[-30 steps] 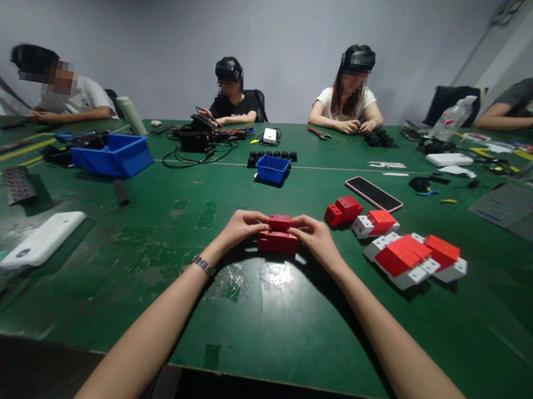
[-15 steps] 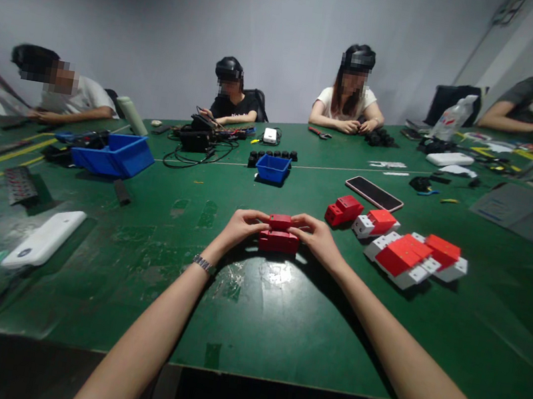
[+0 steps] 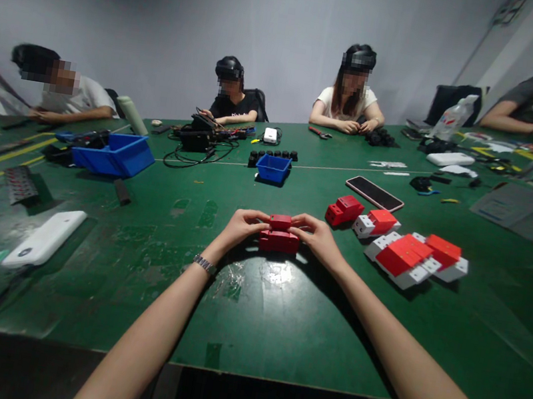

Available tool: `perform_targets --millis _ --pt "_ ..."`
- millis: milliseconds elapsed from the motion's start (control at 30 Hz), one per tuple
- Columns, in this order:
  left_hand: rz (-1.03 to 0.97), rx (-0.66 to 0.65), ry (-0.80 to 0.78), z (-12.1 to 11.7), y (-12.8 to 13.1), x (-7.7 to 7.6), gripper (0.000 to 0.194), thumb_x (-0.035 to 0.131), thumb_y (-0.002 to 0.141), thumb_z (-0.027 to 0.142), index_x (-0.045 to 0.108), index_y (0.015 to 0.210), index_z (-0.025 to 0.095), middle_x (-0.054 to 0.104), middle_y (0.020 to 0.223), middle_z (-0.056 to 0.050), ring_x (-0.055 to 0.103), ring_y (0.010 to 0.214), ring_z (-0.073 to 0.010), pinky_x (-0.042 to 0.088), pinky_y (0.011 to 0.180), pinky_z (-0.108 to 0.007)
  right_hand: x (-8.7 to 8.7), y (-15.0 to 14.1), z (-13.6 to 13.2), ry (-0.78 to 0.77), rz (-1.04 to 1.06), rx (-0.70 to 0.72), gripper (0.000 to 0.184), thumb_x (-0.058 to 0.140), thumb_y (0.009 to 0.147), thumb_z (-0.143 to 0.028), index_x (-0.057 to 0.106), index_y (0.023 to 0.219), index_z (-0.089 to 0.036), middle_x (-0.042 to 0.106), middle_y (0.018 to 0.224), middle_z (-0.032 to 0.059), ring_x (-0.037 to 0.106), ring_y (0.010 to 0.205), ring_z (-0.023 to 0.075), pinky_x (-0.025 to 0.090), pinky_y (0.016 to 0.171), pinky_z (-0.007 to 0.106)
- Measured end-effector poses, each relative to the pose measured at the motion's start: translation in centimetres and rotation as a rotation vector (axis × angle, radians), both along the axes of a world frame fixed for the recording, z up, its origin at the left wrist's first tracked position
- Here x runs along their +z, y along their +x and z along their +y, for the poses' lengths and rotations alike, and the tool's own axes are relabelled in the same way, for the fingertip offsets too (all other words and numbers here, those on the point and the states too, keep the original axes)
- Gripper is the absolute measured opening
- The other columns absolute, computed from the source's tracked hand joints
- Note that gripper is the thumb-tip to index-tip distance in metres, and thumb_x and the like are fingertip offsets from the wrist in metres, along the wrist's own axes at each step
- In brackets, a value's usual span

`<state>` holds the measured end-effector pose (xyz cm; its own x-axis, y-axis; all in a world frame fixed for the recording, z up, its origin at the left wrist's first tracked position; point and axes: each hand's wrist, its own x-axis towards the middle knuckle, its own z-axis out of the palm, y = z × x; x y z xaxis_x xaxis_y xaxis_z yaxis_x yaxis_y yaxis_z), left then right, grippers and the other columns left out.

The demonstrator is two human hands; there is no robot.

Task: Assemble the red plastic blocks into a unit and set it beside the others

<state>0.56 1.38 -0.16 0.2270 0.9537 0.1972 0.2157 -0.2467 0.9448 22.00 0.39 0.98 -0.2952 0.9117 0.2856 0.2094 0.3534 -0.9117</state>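
A red block-shaped plastic piece (image 3: 278, 242) with a narrower raised top stands on the green table in front of me. My left hand (image 3: 245, 224) pinches the left side of its upper part between thumb and fingers. From the right, my right hand (image 3: 314, 235) grips the same part in a matching pinch. Whether the upper and lower parts are one piece, I cannot tell. Right of my hands lie a plain red block (image 3: 344, 210) and several red-and-white blocks (image 3: 404, 255) of similar shape.
A phone (image 3: 375, 193) lies beyond the blocks. Ahead is a small blue bin (image 3: 272, 169), with a larger blue bin (image 3: 114, 155) to the left. A white power bank (image 3: 45, 239) with a cable lies at left. Several people sit around the table (image 3: 307, 327).
My hands and the red piece hold the same position. At the far right, a co-worker's gloved hand has shifted slightly.
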Motion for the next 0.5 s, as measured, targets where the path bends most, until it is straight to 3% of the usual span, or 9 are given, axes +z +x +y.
perform_targets --millis 500 --pt "0.003 -0.009 0.011 -0.13 0.06 0.24 0.027 0.071 0.065 0.034 0.070 0.082 0.013 0.070 0.084 -0.007 0.064 0.073 -0.0172 0.050 0.068 -0.027 -0.11 0.01 0.02 -0.012 -0.001 -0.012 0.019 0.064 0.072 -0.030 0.067 0.086 -0.016 0.069 0.086 0.0051 0.063 0.081 0.0177 0.048 0.078 0.032"
